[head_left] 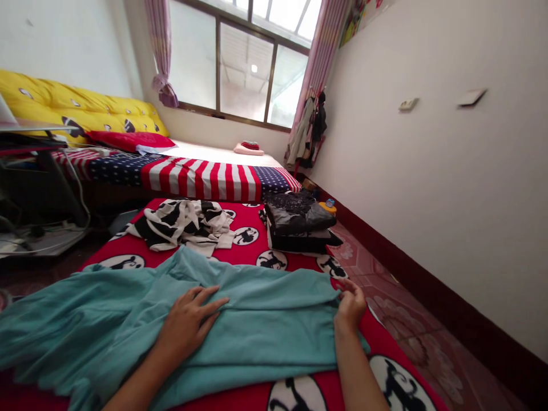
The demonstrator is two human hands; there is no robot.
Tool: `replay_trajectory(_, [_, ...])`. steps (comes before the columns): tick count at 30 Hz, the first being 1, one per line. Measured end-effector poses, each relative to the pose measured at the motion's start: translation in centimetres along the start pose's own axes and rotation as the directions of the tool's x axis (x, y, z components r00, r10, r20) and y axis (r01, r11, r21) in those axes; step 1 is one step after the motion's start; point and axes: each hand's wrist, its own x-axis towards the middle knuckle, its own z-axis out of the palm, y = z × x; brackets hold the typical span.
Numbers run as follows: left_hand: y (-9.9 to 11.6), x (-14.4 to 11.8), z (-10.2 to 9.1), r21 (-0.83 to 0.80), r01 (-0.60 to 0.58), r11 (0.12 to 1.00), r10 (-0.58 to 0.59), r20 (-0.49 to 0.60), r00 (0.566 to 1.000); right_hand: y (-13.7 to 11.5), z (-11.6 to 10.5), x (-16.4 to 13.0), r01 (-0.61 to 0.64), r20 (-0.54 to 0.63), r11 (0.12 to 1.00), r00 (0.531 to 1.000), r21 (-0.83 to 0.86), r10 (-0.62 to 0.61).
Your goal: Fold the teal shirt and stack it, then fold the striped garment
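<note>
Both hands share the grip on a teal garment [265,325] spread across a red blanket [257,228] with black-and-white round motifs. The left hand [188,325] lies flat and open on the cloth near its middle, fingers spread and pointing toward a raised fold, pressing rather than clasping. The right hand [351,305] sits at the garment's right edge, fingers curled over the hem so that it pinches the fabric there.

By the look of it, the step in hand is smoothing and squaring the garment for a fold. The next move would call for the left palm to pin the middle while the right carries its edge across, keeping the cloth taut so no crease is trapped.

Most of the garment lies to the left of the pinching hand and under the flat one, its far left part bunched. Beyond it rest a crumpled black-and-white striped garment [184,224] and a stack of folded dark clothes [299,225].
</note>
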Motion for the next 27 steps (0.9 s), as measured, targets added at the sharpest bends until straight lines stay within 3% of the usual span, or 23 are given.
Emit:
replay_trajectory(5, [0.2,0.0,0.0,-0.008,0.016,1.000,-0.016,0.014,1.000,0.4,0.5,3.6,0.022,0.130,0.983,0.992,-0.182,0.002])
replay_trajectory(10, [0.3,-0.1,0.0,-0.021,0.036,0.999,-0.036,0.009,0.999,-0.8,1.3,4.9,0.184,0.290,0.931,0.953,-0.316,-0.090])
replay_trajectory(16, [0.7,-0.1,-0.1,-0.040,0.055,0.998,-0.055,0.000,0.998,-1.8,0.2,4.3,0.291,0.285,0.841,0.943,-0.456,-0.172])
replay_trajectory(20, [1.0,0.0,-0.5,-0.053,0.084,0.995,-0.083,0.016,0.996,-4.8,1.2,3.7,0.381,0.300,0.774,0.919,-0.505,-0.257])
replay_trajectory(22, [1.2,0.0,-0.7,-0.068,0.097,0.993,-0.096,0.022,0.995,-6.9,2.6,2.4,0.487,0.313,0.755,0.871,-0.439,-0.379])
replay_trajectory(24, [1.4,0.0,-0.9,-0.083,0.105,0.991,-0.103,0.029,0.994,-8.3,4.3,0.2,0.596,0.399,0.757,0.784,-0.269,-0.476])
replay_trajectory(27, [1.8,-0.3,-1.1,-0.093,0.121,0.988,-0.117,0.041,0.992,-8.2,6.4,-3.3,0.598,0.587,0.798,0.671,-0.067,-0.454])
